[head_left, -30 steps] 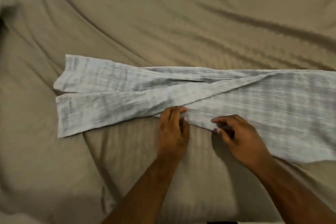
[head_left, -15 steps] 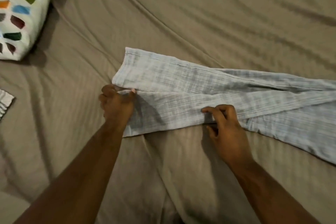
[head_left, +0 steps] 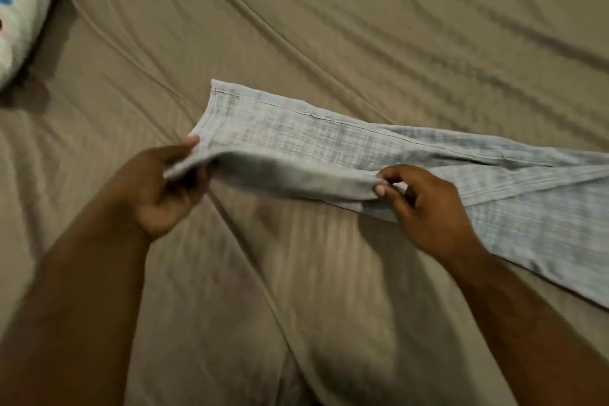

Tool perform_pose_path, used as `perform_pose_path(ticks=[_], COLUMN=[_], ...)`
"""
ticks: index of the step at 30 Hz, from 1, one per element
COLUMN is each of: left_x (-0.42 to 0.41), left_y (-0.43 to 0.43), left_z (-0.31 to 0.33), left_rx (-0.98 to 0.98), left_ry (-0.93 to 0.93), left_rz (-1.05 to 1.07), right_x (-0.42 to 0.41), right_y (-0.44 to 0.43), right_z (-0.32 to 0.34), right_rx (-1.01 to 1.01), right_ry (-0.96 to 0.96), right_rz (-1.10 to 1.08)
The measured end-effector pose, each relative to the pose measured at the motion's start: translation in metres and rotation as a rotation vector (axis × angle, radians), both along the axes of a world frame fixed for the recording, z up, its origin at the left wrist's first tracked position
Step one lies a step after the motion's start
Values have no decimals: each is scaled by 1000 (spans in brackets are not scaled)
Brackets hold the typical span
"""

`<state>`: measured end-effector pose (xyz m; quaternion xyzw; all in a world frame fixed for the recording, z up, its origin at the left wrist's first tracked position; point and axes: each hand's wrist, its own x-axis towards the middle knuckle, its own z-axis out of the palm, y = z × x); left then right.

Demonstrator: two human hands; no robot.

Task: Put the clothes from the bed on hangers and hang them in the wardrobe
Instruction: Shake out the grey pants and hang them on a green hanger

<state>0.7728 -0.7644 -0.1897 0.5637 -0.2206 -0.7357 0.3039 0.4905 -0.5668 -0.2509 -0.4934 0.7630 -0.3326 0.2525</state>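
Observation:
A pair of pale blue-grey checked trousers (head_left: 329,145) lies across the tan bedsheet (head_left: 329,26), its legs pointing left and the rest running off the right edge. My left hand (head_left: 164,184) pinches the hem end of the near leg and holds it off the sheet. My right hand (head_left: 425,208) pinches the near edge of that same leg further along. The near leg is raised and folded over between the two hands. No hanger or wardrobe is in view.
A white cushion (head_left: 19,10) with coloured patches lies at the top left corner of the bed. Wrinkled tan sheet covers everything else in view.
My left hand went from the middle of the trouser leg to its hem end and lifted it. The near leg now rises off the sheet. The view shifted left, showing the cushion.

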Motion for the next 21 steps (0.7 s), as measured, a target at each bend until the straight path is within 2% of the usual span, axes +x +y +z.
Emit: perform_pose_path(ticks=[1,3,5,6,8,9,10,11,14,17,21], left_x=[-6,-21,-38,-41,-39,-34,-29,-22,-13,-14,-10], left_y=[-6,-19,-30,-35,-44,-47,-45,-45,-33,-34,-44], left_z=[7,13,7,-3,-35,-52,-64,-79,-93,-93,-85], left_rx=[20,-101,-266,-346,-488,-502,-461,-420,-508,-549,-562], left_ry=[179,332,260,64,-494,-779,-987,-1101,-1146,-1027,-924], left_rz=[81,155,140,103,-25,-103,-189,-253,-348,-263,-253], right_x=[-6,-15,-23,-24,-25,-24,-22,-17,6,32,43], right_y=[-6,-20,-32,-36,-36,-34,-29,-23,0,12,-2], right_z=[7,18,25,26,24,22,17,13,-8,-26,-39], right_rx=[14,-57,-185,-210,-195,-179,-161,-138,-58,46,179], right_ry=[-65,-223,-293,-273,-182,-130,-81,-46,-13,74,405], right_rz=[-52,-206,-333,-343,-291,-252,-212,-168,30,175,53])
